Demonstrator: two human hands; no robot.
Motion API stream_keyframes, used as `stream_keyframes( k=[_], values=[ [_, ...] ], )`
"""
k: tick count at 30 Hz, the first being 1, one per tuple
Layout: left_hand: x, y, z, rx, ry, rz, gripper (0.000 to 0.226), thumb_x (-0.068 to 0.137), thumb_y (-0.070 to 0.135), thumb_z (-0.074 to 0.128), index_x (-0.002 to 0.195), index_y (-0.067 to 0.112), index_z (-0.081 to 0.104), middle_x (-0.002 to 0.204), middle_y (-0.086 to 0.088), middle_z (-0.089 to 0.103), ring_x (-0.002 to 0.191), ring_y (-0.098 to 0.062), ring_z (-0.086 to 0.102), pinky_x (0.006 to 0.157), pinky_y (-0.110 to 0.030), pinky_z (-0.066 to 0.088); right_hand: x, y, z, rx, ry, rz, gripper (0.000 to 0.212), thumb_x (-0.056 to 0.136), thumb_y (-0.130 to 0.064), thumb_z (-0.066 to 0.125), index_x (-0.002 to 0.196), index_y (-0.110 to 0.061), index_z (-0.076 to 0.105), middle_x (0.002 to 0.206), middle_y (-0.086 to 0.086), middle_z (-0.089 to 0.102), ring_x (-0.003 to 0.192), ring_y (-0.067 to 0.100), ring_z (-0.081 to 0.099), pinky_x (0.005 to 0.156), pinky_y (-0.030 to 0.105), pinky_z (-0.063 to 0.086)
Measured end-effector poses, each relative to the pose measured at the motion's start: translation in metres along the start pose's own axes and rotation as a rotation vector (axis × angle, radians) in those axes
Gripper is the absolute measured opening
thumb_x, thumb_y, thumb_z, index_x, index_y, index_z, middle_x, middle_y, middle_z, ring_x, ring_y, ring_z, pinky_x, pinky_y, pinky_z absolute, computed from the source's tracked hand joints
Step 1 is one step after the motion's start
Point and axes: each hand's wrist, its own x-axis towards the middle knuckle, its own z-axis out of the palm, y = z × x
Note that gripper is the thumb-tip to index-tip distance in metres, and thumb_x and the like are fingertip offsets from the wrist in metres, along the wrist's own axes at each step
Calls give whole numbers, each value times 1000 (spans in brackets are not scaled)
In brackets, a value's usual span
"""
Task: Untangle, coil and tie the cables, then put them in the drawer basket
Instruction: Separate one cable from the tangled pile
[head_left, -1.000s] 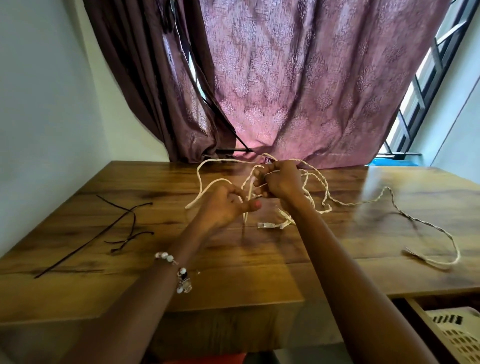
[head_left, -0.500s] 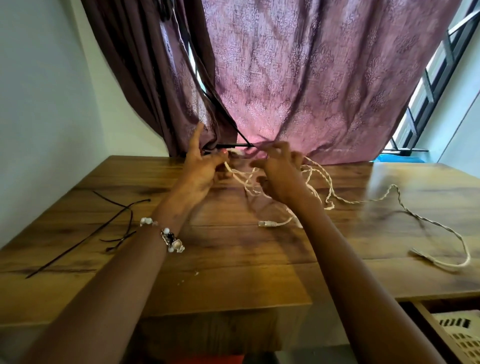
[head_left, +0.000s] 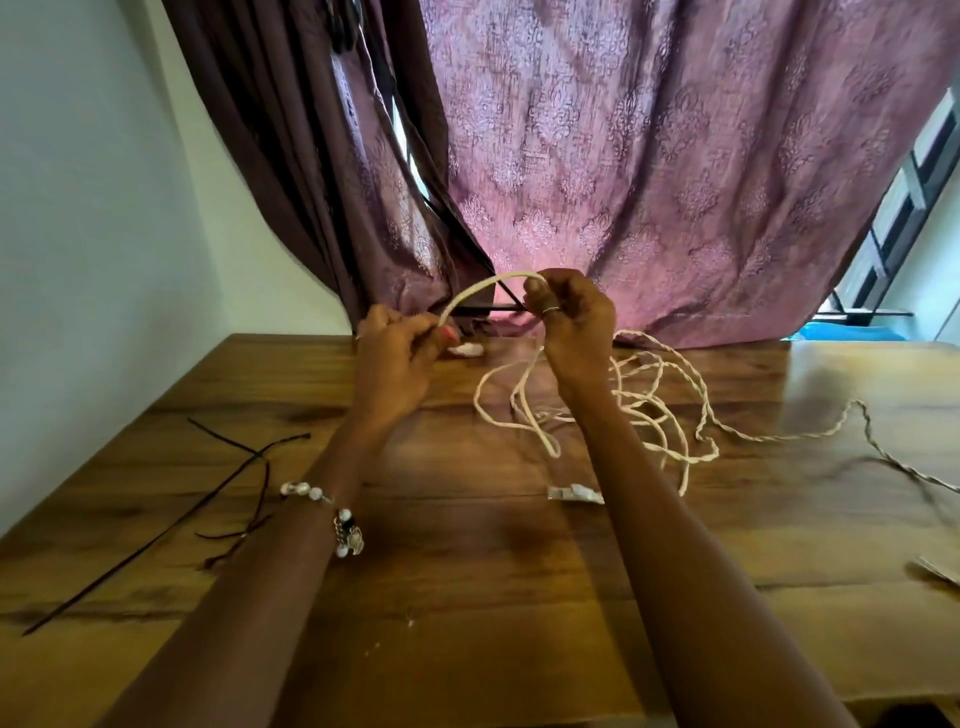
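Note:
A tangled white cable (head_left: 644, 410) lies in loose loops on the wooden table (head_left: 467, 571), with a twisted length trailing off to the right. One of its plugs (head_left: 574, 492) rests near my right forearm. My left hand (head_left: 397, 358) pinches one end of an arched stretch of the cable near the table's far edge. My right hand (head_left: 569, 317), raised a little higher, grips the other end of that arch, and strands hang from it down to the pile.
Thin black cable ties (head_left: 228, 488) lie spread on the left part of the table. A purple curtain (head_left: 623, 156) hangs right behind the far edge. A white wall bounds the left side. Something pale (head_left: 940, 569) pokes in at the right edge.
Both hands have lifted and pulled apart, drawing a single arched length of white cable between them. The camera has tilted down and closer; the loops now lie lower on the table.

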Motion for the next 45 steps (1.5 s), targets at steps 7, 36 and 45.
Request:
stream_keyframes(
  k=[7, 36, 45],
  values=[
    [0, 1, 25, -1076, 4, -436, 33, 103, 25, 34, 80, 12, 54, 45, 4, 51, 38, -10, 49, 50, -28, 47, -18, 56, 28, -466, -151, 60, 31, 90, -37, 52, 85, -10, 66, 67, 12, 67, 56, 33, 61, 52, 46, 51],
    [-17, 4, 18, -1236, -507, -587, 27, 94, -1, 34, 103, 1, 60, 54, -15, 60, 44, -22, 59, 55, -37, 57, -20, -5, 15, -525, -461, -380, 8, 78, -17, 74, 82, -10, 74, 68, 0, 70, 57, 9, 57, 55, 27, 46],
    [-14, 1, 9, -1436, -575, -631, 50, 99, 47, 23, 81, 10, 50, 35, 9, 25, 27, -1, 19, 36, -15, 22, -21, 7, 12, -437, -184, -80, 8, 77, -13, 77, 80, -12, 71, 67, -6, 64, 52, 1, 55, 53, 16, 42]
  ],
)
